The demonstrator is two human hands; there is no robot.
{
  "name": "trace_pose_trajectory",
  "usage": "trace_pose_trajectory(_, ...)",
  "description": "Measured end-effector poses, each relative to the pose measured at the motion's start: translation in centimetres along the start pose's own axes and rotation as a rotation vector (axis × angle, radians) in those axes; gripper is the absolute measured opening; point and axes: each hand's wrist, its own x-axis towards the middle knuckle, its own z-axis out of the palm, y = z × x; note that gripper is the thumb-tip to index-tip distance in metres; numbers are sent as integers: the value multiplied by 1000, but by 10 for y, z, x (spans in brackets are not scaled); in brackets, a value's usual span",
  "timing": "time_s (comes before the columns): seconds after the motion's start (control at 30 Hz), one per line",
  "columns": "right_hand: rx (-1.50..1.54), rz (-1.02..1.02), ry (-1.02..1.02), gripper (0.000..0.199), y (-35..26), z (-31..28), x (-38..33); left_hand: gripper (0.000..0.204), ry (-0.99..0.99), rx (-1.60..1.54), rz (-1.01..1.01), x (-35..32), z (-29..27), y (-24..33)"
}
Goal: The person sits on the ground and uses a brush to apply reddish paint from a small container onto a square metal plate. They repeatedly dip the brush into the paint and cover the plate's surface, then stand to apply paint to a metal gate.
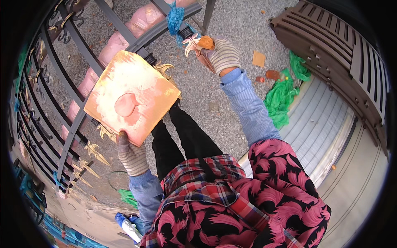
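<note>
My left hand (132, 155), in a striped, stained glove, grips the near corner of a square board (153, 95). Pale pink and gold smears cover the board, with a round pool of pinkish paint (126, 104) near its middle. My right hand (225, 56), also gloved, pinches a small orange-brown lump that looks like sponge (206, 42). That lump is against or just beside a spear-shaped finial (192, 44) with gold and pinkish colouring. The finial tops a bar of a dark metal fence (140, 43). Another gold finial (164, 68) shows past the board's far edge.
Crumpled blue plastic (175, 18) is tied on the fence near my right hand. Pink wrapped bundles (142, 18) lie under the bars. Brown slatted panels (326, 45) stand at right, by green netting (279, 103), a bottle (273, 75) and a ribbed pale sheet (316, 128).
</note>
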Motion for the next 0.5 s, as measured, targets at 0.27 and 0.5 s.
trace_pose_trajectory(0.27, 44, -23, 5, 42, 3, 15, -18, 56, 38, -5, -5, -1, -7, 10)
trace_pose_trajectory(0.5, -67, -109, 52, 47, -4, 47, -5, 55, 25, -30, -27, 1, -11, 9)
